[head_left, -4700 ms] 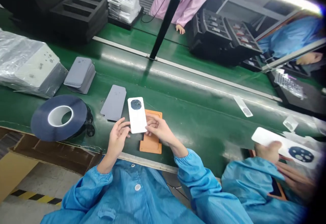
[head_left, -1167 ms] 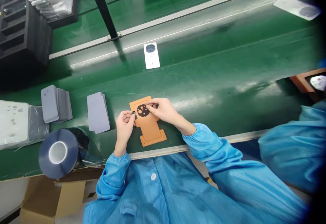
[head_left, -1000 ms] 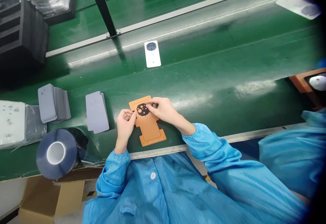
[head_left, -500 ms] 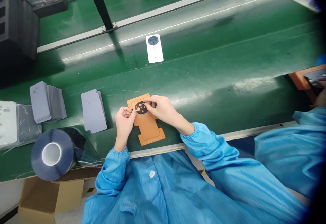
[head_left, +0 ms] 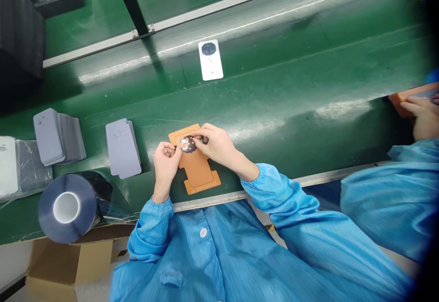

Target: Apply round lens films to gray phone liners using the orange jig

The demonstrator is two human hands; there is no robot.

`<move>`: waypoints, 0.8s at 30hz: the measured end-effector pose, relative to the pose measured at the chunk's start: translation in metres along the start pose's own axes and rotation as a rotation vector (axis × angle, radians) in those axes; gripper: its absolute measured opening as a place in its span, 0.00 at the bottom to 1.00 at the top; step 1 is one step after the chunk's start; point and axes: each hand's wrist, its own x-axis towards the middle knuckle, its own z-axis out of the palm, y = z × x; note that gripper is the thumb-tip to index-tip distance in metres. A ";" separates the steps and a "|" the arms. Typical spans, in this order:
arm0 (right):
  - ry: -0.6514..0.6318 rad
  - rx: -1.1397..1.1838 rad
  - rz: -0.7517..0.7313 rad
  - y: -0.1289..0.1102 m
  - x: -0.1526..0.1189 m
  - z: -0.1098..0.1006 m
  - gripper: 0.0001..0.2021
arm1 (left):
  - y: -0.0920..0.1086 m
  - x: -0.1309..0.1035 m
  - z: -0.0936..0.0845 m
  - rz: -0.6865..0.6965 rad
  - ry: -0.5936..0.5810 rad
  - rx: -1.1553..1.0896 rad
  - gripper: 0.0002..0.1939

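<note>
Between my two hands is a round black film piece with several holes (head_left: pixel 188 144), over the upper part of an orange fixture plate (head_left: pixel 199 170). My left hand (head_left: pixel 166 160) pinches the left edge of the film, its other fingers curled. On the right edge, my right hand (head_left: pixel 216 142) pinches it between thumb and forefinger. Light glints off the film's left part. Whether its underside touches the plate I cannot tell. The fixture plate lies on the green bench, close to the front edge.
Left of me lie grey phone-shaped sheets (head_left: pixel 122 148), a taller stack of them (head_left: pixel 60 136), and a large film roll (head_left: pixel 67 207). A white card with a dark round patch (head_left: pixel 211 66) lies farther back. A co-worker's hand (head_left: pixel 425 116) holds an orange fixture (head_left: pixel 399 103) at right.
The black film now catches a bright reflection and looks tilted. Both my hands keep their pinch in nearly the same place. The co-worker's hand has come over their orange fixture.
</note>
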 end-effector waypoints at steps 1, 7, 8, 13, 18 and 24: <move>0.003 0.010 0.012 0.003 0.001 -0.001 0.12 | 0.000 0.000 0.000 0.002 0.001 0.004 0.14; 0.019 0.190 0.125 0.020 0.007 -0.010 0.06 | -0.002 -0.001 -0.001 -0.004 0.005 0.020 0.14; 0.011 0.224 0.141 0.021 0.007 -0.010 0.07 | -0.002 -0.001 -0.001 -0.005 0.005 0.021 0.15; -0.026 0.251 0.172 0.018 0.006 -0.006 0.10 | -0.005 0.000 -0.001 0.002 -0.001 0.008 0.15; -0.063 0.262 0.161 0.018 0.008 -0.006 0.10 | -0.004 -0.002 -0.001 0.014 0.001 -0.020 0.15; -0.079 0.302 0.180 0.016 0.008 -0.011 0.13 | -0.005 -0.023 -0.027 -0.162 -0.008 -0.384 0.20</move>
